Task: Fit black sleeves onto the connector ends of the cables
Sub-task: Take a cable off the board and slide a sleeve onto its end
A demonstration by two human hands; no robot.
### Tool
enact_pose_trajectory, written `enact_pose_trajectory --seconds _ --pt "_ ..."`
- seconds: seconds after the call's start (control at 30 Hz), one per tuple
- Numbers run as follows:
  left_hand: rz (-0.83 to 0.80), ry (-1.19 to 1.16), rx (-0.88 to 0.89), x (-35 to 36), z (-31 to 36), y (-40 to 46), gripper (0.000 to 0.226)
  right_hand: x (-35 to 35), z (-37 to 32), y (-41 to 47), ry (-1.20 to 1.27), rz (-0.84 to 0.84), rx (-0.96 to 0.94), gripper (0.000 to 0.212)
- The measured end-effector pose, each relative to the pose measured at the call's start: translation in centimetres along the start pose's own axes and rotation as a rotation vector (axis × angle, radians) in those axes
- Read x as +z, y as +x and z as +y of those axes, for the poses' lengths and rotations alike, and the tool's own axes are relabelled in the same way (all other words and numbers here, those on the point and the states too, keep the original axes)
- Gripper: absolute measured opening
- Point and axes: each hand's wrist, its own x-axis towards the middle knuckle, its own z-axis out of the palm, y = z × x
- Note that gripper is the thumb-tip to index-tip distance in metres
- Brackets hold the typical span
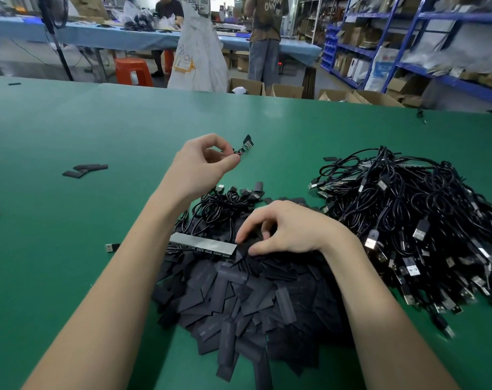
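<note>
My left hand point(204, 164) is raised above the green table point(98, 130) and pinches a thin cable just behind its small connector end point(247, 143), which points up and to the right. My right hand point(284, 229) reaches down with curled fingers into the heap of flat black sleeves point(239, 299), thumb and fingers closing on one sleeve at the heap's top. A small bundle of black cables point(225, 204) lies between my hands. A big tangle of black USB cables point(413, 220) lies to the right.
A silver-grey strip with a row of connectors point(202, 244) lies across the top of the sleeve heap. Loose sleeves point(84, 170) lie at the left, a stray USB plug point(112, 247) nearby. Cardboard boxes, shelves and two people stand beyond the table's far edge.
</note>
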Motion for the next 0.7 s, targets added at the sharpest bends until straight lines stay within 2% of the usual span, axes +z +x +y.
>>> enact_pose_trajectory --seconds 0.13,0.4,0.7 --pt "0.008 0.088 0.055 0.3 -0.3 0.0 0.015 0.1 -0.3 0.2 -0.050 0.013 -0.018 0.033" --pt "-0.007 0.183 0.133 0.7 0.0 -0.3 0.004 -0.2 0.1 0.2 -0.105 0.133 0.031 0.014" --pt "-0.026 0.293 0.179 0.6 -0.5 -1.0 0.005 -0.5 2.0 -0.5 0.268 0.327 -0.015 0.017"
